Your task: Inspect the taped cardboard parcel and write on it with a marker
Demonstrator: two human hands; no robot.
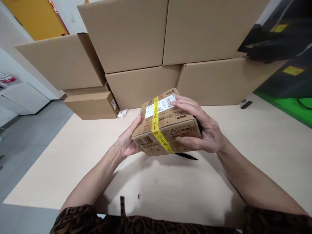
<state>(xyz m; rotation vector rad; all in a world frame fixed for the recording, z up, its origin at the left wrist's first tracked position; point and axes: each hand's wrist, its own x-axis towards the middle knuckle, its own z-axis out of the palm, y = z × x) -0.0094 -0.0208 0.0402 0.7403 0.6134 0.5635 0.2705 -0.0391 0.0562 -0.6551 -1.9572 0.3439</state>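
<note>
Above the table (pixel 255 136), I hold the small parcel (pixel 168 125) aloft: left hand (pixel 126 143) cups its near-left corner, right hand (pixel 202 126) fingers spread over top and side. Risk: unsupported underside; parcel could tip onto the pen (pixel 187 156).

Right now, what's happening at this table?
A person holds a small cardboard parcel up off the pale table with both hands: the left hand grips its near-left end, the right hand wraps its right side. Yellow tape runs across it, and a white shipping label sits on top. A black pen lies under it. Large cardboard boxes are stacked behind.
</note>
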